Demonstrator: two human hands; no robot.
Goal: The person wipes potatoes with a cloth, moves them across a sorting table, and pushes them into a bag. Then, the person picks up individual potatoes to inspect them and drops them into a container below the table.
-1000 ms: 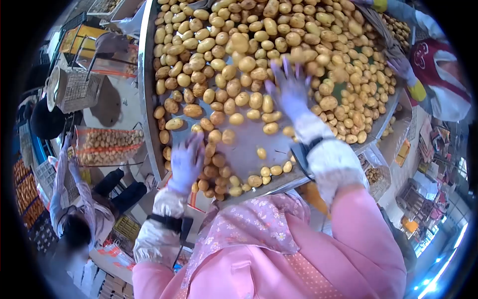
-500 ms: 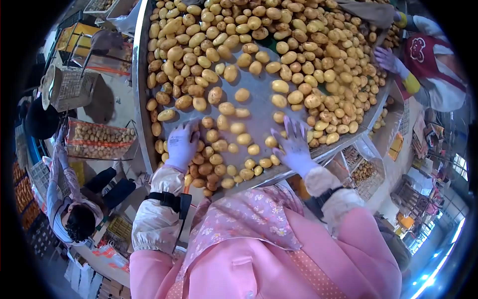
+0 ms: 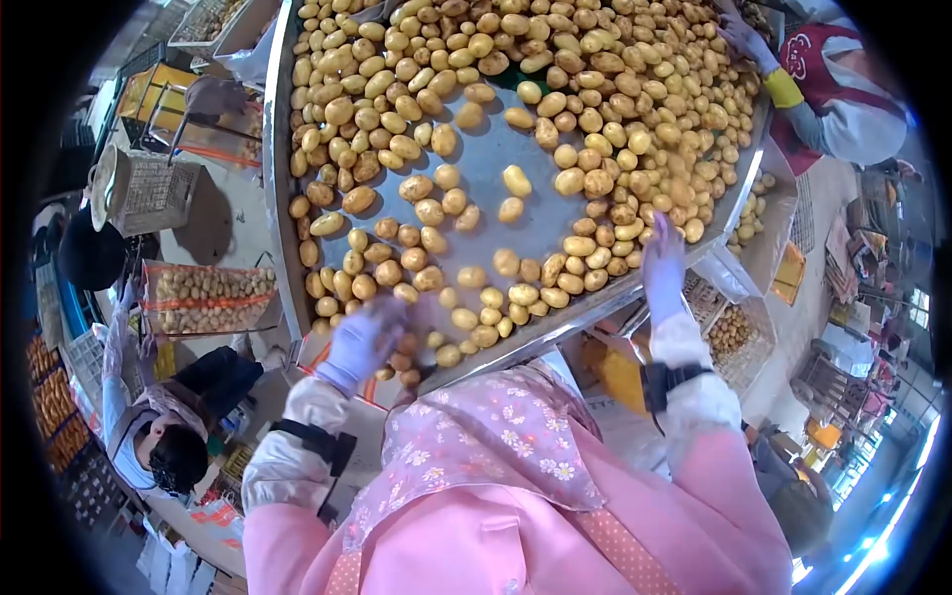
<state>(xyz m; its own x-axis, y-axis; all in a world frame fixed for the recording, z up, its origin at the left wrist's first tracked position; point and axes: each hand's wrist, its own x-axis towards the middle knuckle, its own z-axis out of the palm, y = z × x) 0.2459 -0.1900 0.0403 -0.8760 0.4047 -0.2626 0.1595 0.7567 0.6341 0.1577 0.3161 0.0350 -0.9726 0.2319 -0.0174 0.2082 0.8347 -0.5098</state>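
Yellow-brown potatoes [image 3: 615,114] cover much of a metal sorting table [image 3: 476,159], with bare metal showing in the middle. My left hand [image 3: 365,342], in a pale purple glove, is over the table's near left corner beside several darker potatoes [image 3: 401,361]; motion smears its fingers. At the near right edge, my right hand [image 3: 662,270], gloved alike, is held edge-on with fingers stretched out, right by the potatoes along the metal rim [image 3: 735,211]. Loose potatoes [image 3: 491,317] lie between my hands.
A co-worker's gloved hand [image 3: 751,42] reaches over the far right side. Below the right rim stands a crate with potatoes [image 3: 729,332]. At left, another person [image 3: 164,436] bends near a mesh-sided bag of potatoes [image 3: 208,297]; a pale plastic crate [image 3: 164,196] stands behind.
My left hand has moved down towards the near corner. My right hand has swung right to the rim, and potatoes between my hands have shifted. The co-worker's hand has moved farther up the table.
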